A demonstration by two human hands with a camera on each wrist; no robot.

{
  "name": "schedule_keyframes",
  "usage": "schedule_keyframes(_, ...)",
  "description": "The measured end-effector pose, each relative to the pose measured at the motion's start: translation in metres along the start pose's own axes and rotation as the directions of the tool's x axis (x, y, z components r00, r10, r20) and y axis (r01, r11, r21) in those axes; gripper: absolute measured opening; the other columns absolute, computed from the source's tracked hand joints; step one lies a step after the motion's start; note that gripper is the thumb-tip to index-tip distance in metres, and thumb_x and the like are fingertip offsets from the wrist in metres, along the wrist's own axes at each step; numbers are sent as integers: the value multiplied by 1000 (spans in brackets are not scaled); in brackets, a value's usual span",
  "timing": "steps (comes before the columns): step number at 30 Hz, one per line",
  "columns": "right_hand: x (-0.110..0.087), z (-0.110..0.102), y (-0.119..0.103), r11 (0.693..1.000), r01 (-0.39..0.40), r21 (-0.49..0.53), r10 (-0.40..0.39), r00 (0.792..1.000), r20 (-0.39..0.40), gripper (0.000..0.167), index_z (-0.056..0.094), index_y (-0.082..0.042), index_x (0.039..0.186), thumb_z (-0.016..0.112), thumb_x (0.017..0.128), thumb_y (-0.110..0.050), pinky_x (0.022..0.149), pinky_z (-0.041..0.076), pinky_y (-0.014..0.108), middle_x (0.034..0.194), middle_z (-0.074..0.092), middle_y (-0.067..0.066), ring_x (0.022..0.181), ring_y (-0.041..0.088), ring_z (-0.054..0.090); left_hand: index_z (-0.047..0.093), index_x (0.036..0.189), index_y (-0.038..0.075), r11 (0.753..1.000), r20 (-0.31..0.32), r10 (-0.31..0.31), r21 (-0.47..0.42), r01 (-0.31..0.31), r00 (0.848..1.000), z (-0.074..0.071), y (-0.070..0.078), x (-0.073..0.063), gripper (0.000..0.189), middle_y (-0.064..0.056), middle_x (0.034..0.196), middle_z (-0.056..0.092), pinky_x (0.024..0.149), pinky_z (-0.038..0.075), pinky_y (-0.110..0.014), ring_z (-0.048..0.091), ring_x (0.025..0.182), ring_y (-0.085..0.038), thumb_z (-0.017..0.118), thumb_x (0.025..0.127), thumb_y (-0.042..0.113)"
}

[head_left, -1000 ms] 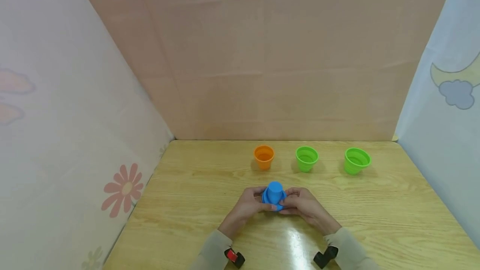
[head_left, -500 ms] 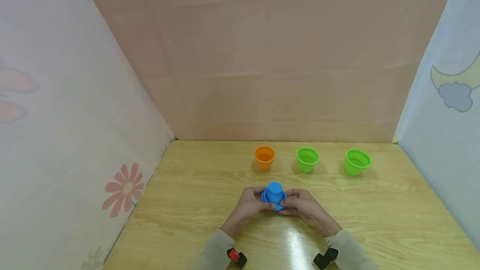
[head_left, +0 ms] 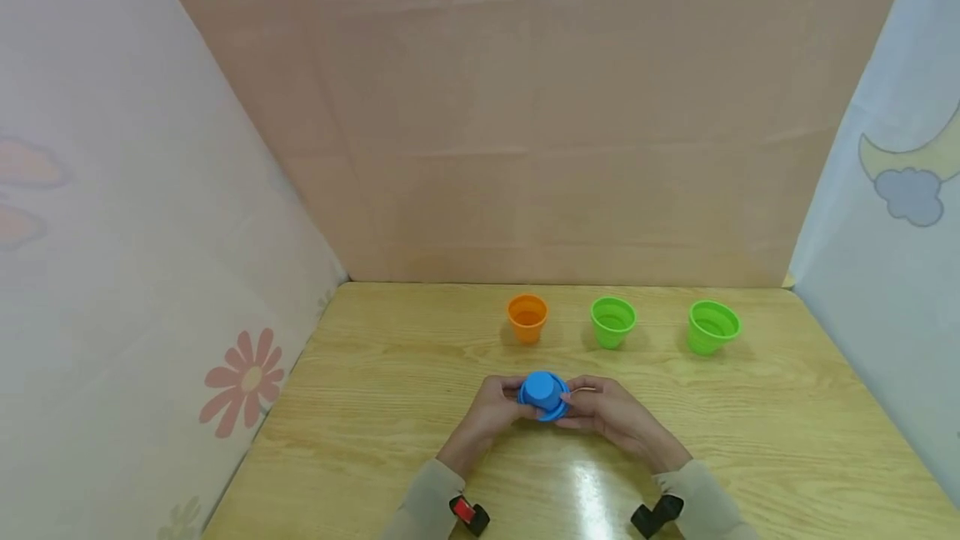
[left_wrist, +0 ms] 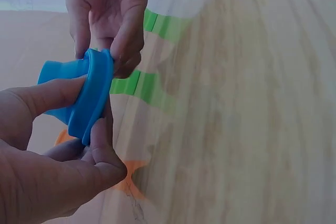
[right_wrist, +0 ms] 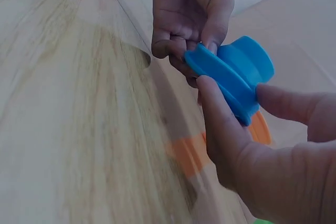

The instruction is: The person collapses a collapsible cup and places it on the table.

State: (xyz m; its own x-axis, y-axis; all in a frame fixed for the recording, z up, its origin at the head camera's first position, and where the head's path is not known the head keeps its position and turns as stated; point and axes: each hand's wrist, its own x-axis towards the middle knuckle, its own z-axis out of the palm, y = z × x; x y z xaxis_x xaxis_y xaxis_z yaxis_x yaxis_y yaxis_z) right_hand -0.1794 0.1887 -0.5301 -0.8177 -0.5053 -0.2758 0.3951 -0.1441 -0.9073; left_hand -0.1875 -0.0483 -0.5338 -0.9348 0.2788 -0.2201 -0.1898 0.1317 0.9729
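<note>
Both hands hold a blue collapsible cup point(head_left: 542, 391) between them, its narrow base facing up and away and its wide rim partly folded. My left hand point(head_left: 495, 407) pinches the rim on the left side, thumb on one face and fingers on the other. On the opposite side my right hand point(head_left: 603, 413) pinches the same rim. In the left wrist view the blue cup point(left_wrist: 86, 93) shows side-on, its ringed wall squeezed close to the rim. The right wrist view shows the cup point(right_wrist: 231, 74) tilted, with fingertips along its rim.
Toward the back of the wooden table point(head_left: 375, 407) stand an orange cup point(head_left: 527, 319), a green cup point(head_left: 612, 323) and another green cup point(head_left: 712, 327), all upright with openings up. A tan backdrop point(head_left: 570, 148) rises behind, with patterned panels on both sides.
The blue cup has tipped and shifted slightly left, so its base now faces more toward the head camera. Both hands keep their pinch on it; the other cups stay put.
</note>
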Motion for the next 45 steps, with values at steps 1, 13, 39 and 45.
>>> schedule_keyframes(1, 0, 0, -1, 1000, -5, 10, 5, 1000, 2, 26, 56, 4, 127, 60, 107, -11, 100, 63, 42, 115, 71, 10, 107, 23, 76, 76, 124, 2, 1000, 6, -2, 0, 2, 1000, -1, 0, 1, 46, -14, 121, 79, 97, 64, -39, 75, 110, -22, 86, 79, -7)
schedule_keyframes(13, 2, 1, -1, 998, -10, 69, 14, 999, -48, 26, 66, 3, 126, 62, 106, -13, 102, 62, 36, 116, 75, 3, 110, 15, 74, 74, 127, 0, 1000, 48, -7, -27, 8, 999, -7, -1, 2, 47, -15, 127, 76, 103, 62, -40, 74, 115, -23, 83, 82, -10)
schedule_keyframes(39, -9, -7, 6, 995, -27, 94, 26, 1000, 15, 18, 74, -10, 115, 58, 108, -13, 98, 63, 31, 110, 78, -1, 106, 12, 74, 63, 140, -1, 979, 199, -71, -175, 106, 978, -14, 4, -7, 40, -14, 132, 72, 94, 64, -32, 72, 100, -13, 65, 105, 18)
schedule_keyframes(45, -14, -6, 8, 994, -20, 103, 17, 999, 35, 22, 77, -12, 117, 57, 109, -14, 100, 63, 32, 113, 79, -1, 108, 12, 75, 70, 132, -1, 983, 166, -90, -144, 115, 982, -11, 3, -6, 35, -13, 126, 75, 93, 65, -34, 74, 98, -13, 69, 102, 16)
